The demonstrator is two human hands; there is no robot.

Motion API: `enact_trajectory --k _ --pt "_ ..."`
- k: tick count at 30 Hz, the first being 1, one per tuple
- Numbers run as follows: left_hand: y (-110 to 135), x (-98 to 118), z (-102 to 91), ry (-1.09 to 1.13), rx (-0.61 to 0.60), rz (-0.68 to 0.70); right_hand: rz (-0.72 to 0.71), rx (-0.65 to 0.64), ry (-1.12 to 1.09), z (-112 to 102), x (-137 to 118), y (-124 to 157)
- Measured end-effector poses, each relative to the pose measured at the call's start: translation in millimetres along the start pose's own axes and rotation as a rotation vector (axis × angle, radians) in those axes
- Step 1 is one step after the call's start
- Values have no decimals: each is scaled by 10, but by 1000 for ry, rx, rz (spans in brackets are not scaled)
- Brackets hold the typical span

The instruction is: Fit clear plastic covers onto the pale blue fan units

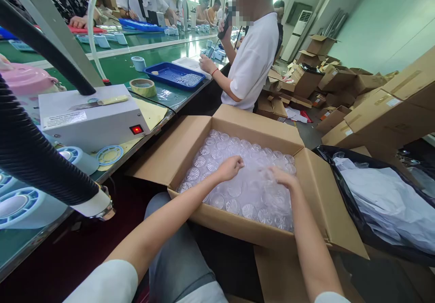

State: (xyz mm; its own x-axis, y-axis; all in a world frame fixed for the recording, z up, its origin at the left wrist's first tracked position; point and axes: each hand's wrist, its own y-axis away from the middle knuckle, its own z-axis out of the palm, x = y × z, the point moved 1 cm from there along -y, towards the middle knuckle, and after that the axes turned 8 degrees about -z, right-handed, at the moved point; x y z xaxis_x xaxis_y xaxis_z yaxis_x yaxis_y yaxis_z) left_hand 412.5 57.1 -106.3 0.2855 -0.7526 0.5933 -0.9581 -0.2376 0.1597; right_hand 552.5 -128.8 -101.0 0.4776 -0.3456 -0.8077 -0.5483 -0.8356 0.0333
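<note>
An open cardboard box rests on my lap, filled with rows of clear round plastic parts under a thin clear plastic film. My left hand is closed in a pinch on the film near the middle of the box. My right hand is a little to the right, its fingers also closed on the same film. Both forearms reach into the box from below.
A white machine with a red switch and a black ribbed hose stand on the green bench at left. Tape roll and blue tray lie further back. A seated co-worker works ahead. A black bag and cartons lie right.
</note>
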Motion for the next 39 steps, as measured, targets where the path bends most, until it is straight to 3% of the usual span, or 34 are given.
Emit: enact_trajectory --k 3,10,14,17,20,25,29,34,39 --pt "-5 -37 -57 23 77 -79 36 -85 12 26 -3 -5" --pt "37 -181 -72 -34 62 -280 104 -179 26 -127 39 51" --pt "35 -209 -76 -47 69 -328 117 -233 30 118 60 9" --pt "10 -211 -76 -41 71 -332 97 -213 38 374 85 -85" --pt "-6 -215 -93 -43 59 -326 72 -170 61 453 110 -128" --pt "41 -196 -105 -96 -34 -272 -20 21 114 71 94 -34" --pt "80 -85 36 -121 -234 -68 -75 155 207 -264 59 112" --pt "72 22 239 -118 -329 90 -85 226 295 -342 -31 302" --pt "39 -33 294 -71 -347 102 -136 313 202 -521 -166 387"
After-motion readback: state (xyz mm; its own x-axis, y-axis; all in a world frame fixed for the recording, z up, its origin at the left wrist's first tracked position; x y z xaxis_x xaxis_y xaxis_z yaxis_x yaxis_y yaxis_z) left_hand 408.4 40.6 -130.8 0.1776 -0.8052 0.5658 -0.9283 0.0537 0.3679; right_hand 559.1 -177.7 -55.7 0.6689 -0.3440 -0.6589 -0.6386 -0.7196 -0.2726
